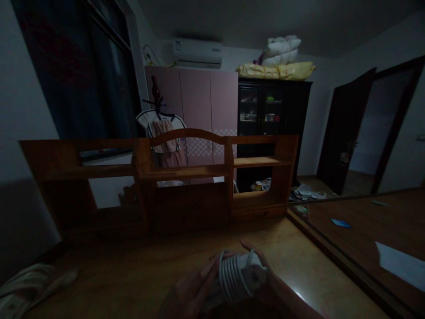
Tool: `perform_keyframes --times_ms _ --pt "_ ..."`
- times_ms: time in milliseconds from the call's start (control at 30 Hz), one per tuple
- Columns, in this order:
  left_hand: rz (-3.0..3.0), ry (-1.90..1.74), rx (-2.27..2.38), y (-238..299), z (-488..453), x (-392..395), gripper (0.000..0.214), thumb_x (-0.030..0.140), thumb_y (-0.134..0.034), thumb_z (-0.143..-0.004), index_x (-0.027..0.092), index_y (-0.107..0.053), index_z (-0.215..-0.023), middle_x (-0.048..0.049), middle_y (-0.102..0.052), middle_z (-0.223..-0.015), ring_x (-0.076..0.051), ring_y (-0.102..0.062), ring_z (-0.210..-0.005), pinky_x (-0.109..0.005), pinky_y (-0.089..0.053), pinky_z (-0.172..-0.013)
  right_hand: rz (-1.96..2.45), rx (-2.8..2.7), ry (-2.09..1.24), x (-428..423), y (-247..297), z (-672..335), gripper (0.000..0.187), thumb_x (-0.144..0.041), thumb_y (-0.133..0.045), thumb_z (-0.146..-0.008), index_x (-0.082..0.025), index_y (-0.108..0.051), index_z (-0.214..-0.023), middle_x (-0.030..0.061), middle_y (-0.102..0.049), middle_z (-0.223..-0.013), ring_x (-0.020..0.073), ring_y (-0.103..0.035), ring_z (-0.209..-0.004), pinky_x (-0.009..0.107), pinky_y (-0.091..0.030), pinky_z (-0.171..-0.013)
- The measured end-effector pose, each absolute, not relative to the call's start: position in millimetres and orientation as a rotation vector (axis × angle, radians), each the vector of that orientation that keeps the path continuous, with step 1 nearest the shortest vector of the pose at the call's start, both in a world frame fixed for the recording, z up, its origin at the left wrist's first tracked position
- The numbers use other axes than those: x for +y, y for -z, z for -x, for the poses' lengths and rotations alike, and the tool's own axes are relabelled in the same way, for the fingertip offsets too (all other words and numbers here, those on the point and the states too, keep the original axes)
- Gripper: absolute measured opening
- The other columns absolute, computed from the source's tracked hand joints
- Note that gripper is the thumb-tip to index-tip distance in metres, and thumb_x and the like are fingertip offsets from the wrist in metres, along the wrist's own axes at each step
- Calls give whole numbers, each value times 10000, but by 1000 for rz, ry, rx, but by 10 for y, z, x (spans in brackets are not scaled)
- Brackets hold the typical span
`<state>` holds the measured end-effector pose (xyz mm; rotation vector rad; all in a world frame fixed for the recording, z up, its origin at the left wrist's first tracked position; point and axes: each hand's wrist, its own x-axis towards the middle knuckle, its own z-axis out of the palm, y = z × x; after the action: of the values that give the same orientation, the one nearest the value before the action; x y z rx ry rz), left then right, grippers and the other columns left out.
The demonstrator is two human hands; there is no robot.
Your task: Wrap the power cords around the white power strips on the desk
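A pale power strip (255, 275) with its cord (232, 277) wound round it in several loops is held low in the middle of the head view. My left hand (194, 285) wraps it from the left, its fingers closed along the side by the coils. Around the right end curves my right hand (270, 281), one finger reaching up behind it. Both hands are over the wooden tabletop (133, 270). Dim light hides the power strip's underside and some fingers.
A wooden shelf unit (186, 172) stands along the tabletop's far side. Bundled cloth (25, 283) lies at the left. On the right, beyond a raised wooden edge (332, 259), a brown surface bears a white sheet (400, 265) and a blue card (340, 223).
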<state>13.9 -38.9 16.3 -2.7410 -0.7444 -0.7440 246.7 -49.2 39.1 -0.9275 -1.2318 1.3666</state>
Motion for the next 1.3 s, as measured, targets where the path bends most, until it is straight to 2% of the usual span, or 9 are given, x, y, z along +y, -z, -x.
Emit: perform_keyframes --times_ms 133,267,533,667,767,867,967,1100,1300 --pt "2816 707 -915 -155 -148 -421 971 63 -510 -647 247 -41 -1477 -80 -353 -1464 -254 -473 -1233 -358 -453 -979 718 -1063 -1692 -356 -343 -2452 680 -662 -365 -832 -94 -664 -1055 122 -684 -875 279 -626 -879 402 -432 -830" --pt "2868 647 -961 -151 -138 -421 975 79 -512 -635 235 -46 -1477 -84 -343 -1469 -257 -444 -1257 -371 -427 -1007 534 -873 -1762 -319 -327 -2434 633 -609 -441 -813 -93 -650 -1115 131 -682 -901 268 -615 -873 384 -422 -830" --pt "2949 540 -991 -42 -184 -359 1026 151 -551 -616 232 2 -1477 -93 -331 -1474 -265 -482 -1223 -378 -476 -948 858 -990 -1359 -345 -405 -2575 419 -464 -597 -798 -172 -677 -1089 85 -653 -1012 230 -583 -863 348 -412 -816" --pt "2850 782 -1117 -32 -164 -361 902 167 -538 -709 221 -75 -1481 -87 -359 -1459 -227 -442 -1269 -351 -425 -1022 987 -1184 -897 -302 -377 -2713 312 -434 -627 -805 -169 -714 -946 66 -647 -989 252 -534 -1014 336 -342 -930" --pt "2754 1027 -1323 -18 -130 -320 812 235 -551 -780 222 -134 -1476 -87 -375 -1450 -220 -442 -1271 -348 -402 -1045 1037 -1147 -783 -269 -292 -2754 297 -439 -619 -815 -178 -698 -934 55 -639 -978 238 -528 -1011 318 -355 -909" --pt "2698 1287 -1601 6 -94 -237 777 303 -561 -812 221 -160 -1472 -95 -412 -1426 -222 -467 -1251 -347 -417 -1022 1077 -1160 -816 -242 -203 -2713 322 -470 -603 -818 -158 -668 -776 30 -597 -740 182 -547 -745 281 -413 -705" --pt "2628 1529 -1785 19 -59 -167 728 365 -579 -809 182 -269 -1442 -117 -465 -1383 -244 -479 -1237 -369 -413 -1012 1085 -1206 -926 -236 -150 -2622 368 -500 -580 -822 -151 -619 -712 -16 -485 -557 128 -465 -536 250 -368 -535" --pt "2613 1740 -1838 -18 -32 -159 714 398 -608 -794 153 -336 -1407 -127 -441 -1400 -255 -434 -1274 -385 -366 -1042 1043 -1276 -1109 -267 -115 -2493 309 -453 -675 -754 -152 -613 -775 4 -570 -656 135 -534 -581 240 -402 -535" --pt "2639 1798 -1710 -173 -47 -303 734 371 -588 -825 197 -236 -1446 -104 -396 -1436 -232 -400 -1302 -368 -357 -1051 898 -1049 -1382 -301 -14 -2354 401 -401 -773 -654 -201 -536 -908 15 -643 -802 173 -630 -601 279 -480 -556"
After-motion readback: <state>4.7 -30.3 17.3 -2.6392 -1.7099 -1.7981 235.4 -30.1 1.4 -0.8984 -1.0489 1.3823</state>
